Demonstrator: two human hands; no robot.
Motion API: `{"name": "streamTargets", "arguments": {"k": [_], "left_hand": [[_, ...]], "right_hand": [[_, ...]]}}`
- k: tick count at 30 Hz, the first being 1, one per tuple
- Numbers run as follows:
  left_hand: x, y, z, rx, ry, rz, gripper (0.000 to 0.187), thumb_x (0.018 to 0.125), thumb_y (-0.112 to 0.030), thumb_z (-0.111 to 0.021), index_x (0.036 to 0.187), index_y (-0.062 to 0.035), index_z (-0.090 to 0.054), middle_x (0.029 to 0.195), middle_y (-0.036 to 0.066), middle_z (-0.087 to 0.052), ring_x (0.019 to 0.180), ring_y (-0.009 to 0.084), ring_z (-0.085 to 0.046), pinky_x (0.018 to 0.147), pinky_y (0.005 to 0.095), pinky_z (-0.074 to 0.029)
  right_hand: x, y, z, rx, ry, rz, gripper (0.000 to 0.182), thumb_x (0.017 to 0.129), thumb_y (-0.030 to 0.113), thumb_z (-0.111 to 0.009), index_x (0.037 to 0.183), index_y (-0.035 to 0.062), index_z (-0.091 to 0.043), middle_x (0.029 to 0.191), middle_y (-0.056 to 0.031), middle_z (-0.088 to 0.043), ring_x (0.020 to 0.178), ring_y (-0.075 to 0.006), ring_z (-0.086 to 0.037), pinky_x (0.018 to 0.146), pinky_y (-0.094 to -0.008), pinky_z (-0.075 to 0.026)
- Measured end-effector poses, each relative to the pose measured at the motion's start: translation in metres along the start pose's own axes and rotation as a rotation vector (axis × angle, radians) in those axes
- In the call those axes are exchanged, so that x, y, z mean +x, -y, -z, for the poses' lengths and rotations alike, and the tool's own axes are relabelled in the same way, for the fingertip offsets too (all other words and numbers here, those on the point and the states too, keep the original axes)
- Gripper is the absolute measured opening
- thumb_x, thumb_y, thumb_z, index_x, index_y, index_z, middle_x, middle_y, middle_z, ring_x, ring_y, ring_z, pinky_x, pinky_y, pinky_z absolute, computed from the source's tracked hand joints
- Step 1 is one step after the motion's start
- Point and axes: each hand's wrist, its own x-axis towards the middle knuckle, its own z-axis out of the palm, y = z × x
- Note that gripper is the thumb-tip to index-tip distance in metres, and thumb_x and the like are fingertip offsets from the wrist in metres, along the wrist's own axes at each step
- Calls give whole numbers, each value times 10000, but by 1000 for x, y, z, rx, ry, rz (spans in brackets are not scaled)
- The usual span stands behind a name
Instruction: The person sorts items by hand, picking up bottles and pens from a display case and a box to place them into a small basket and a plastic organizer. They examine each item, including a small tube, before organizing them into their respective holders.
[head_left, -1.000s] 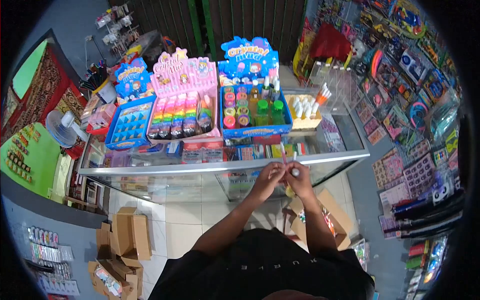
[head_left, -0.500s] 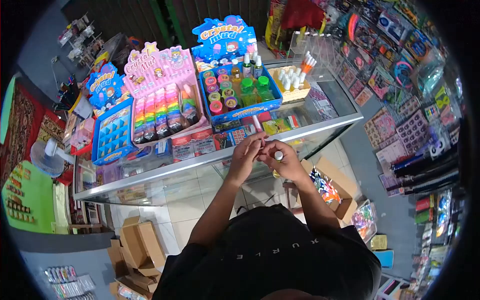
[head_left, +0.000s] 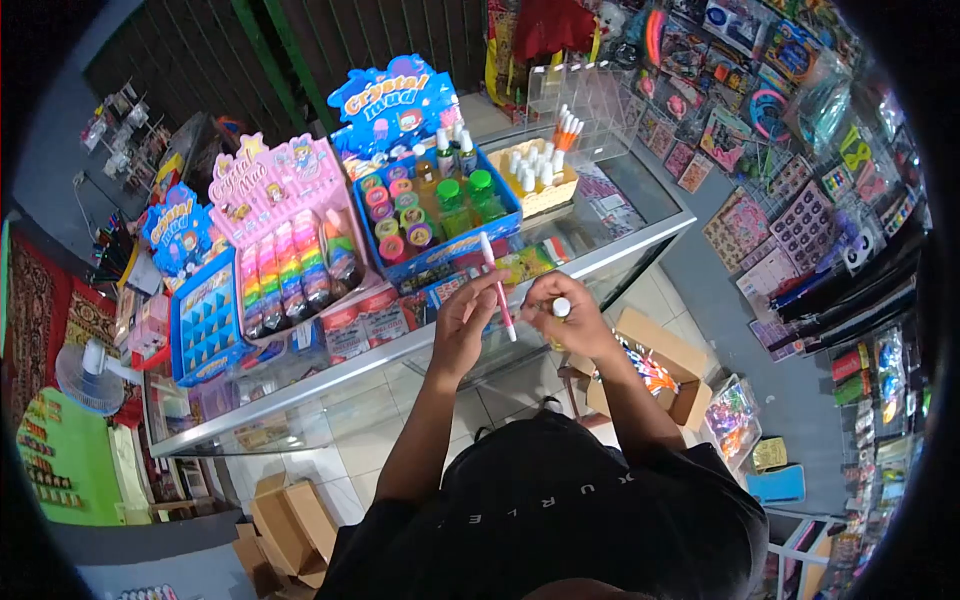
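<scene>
My left hand pinches a slim pink pen with white ends between thumb and fingers. The pen stands nearly upright, tilted a little, its upper end overlapping the blue display box in this view. Close by on the right, my right hand is curled round a small bottle with a white cap. Its thumb and forefinger point toward the pen's lower part, with a small gap between. Most of the bottle is hidden by the palm. Both hands are over the front edge of the glass counter.
On the counter stand a blue display box with green-capped bottles and round tubs, a pink box of rainbow tubes, and a blue divided tray. A yellow crate holds white-capped bottles. An open carton sits on the floor at right.
The hands have moved apart; the pen, mostly hidden between them before, now shows whole in my left hand. The view has turned, shifting the counter leftward. My right hand still holds the white-capped bottle.
</scene>
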Motion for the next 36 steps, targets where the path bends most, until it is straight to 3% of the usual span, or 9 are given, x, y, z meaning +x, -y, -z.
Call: {"name": "streamTargets", "arguments": {"k": [5,10,15,18,23,27,30,32,36], "left_hand": [[8,-3,-20,40,29,-43,501,1000,-262,-538,1418,-5,-439,1438,136,-464,1306,208,-449,1101,371,-323],[20,6,-38,82,12,-16,537,995,-270,-552,1442,-11,-405,1454,142,-448,1262,203,-493,1077,365,-348],[32,10,-60,91,59,-11,519,998,-262,-549,1443,-31,-416,1407,135,-496,1214,202,-523,1035,341,-381],[37,3,-68,179,88,-4,506,1004,-261,-537,1440,-33,-422,1337,132,-549,1213,202,-518,1013,339,-394],[39,21,-70,213,55,-31,338,938,11,-588,1274,10,-551,1173,106,-626,987,112,-606,819,241,-485],[41,29,-85,277,44,0,244,915,-34,-636,1154,-4,-592,1010,64,-666,823,99,-617,707,242,-495],[42,35,-84,603,145,10,245,879,-83,-693,1097,-24,-596,954,56,-673,736,89,-600,639,229,-472],[39,31,-93,750,128,65,266,856,-112,-722,1075,-36,-592,919,52,-674,697,85,-585,606,217,-450],[33,24,-100,703,-51,-70,411,843,-112,-736,1188,-56,-519,1105,69,-652,879,124,-629,713,274,-452]], "right_hand": [[-2,12,11,-124,35,68,331,766,66,-804,1010,55,-581,883,-1,-603,756,-74,-565,646,-236,-458],[0,2,34,-54,-58,144,245,801,9,-759,992,45,-609,894,-12,-641,772,-85,-595,665,-235,-472],[-2,8,69,192,-212,-6,94,899,26,-656,991,5,-651,848,-44,-695,624,-55,-567,537,-223,-450],[2,6,98,144,25,15,82,916,53,-643,981,3,-651,853,-51,-696,628,-59,-567,540,-223,-447],[6,5,112,-83,332,116,261,870,135,-719,1075,38,-590,818,-50,-678,738,-105,-642,644,-275,-481],[13,13,121,16,169,-78,287,875,142,-715,1112,28,-600,809,-74,-677,742,-122,-636,687,-277,-485],[24,18,124,-79,87,114,291,895,177,-704,1121,20,-609,779,-40,-645,599,-68,-571,504,-217,-444],[27,6,130,-93,120,75,200,900,157,-691,1032,11,-659,759,-28,-643,600,-69,-577,516,-222,-459],[41,7,159,-116,-62,44,141,914,158,-668,943,20,-684,710,-19,-641,584,-70,-565,510,-238,-449]]}}
